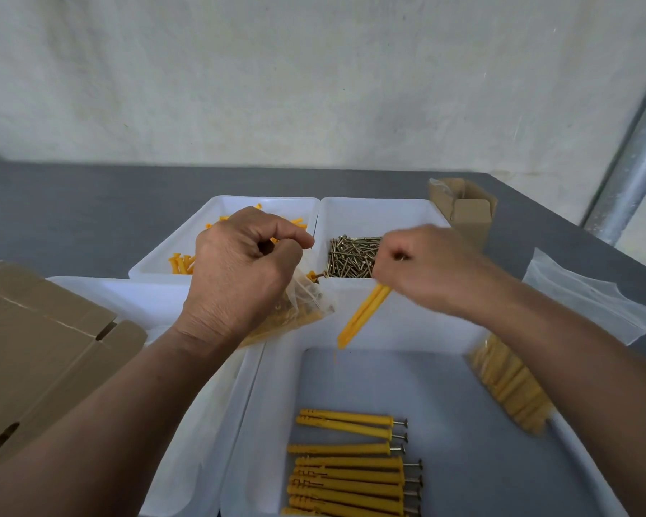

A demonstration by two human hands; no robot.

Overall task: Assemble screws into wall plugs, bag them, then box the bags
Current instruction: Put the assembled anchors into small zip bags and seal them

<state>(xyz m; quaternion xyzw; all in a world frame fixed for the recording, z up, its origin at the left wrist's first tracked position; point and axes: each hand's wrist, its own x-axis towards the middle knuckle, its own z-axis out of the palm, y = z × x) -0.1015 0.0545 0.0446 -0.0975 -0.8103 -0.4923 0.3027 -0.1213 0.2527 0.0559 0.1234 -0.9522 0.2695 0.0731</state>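
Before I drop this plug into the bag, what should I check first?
1. Left hand grips the bag: ok.
2. Bag mouth open toward the plug: cannot tell, the hand hides it.
3. Right hand holds the yellow plug: ok, though blurred.
4. Screw seated in that plug: cannot tell, its head end is inside the hand.
5. Plug lined up over the bag: not ok, it hangs to the bag's right, apart from it.
6. More assembled plugs ready in the near tray: ok.
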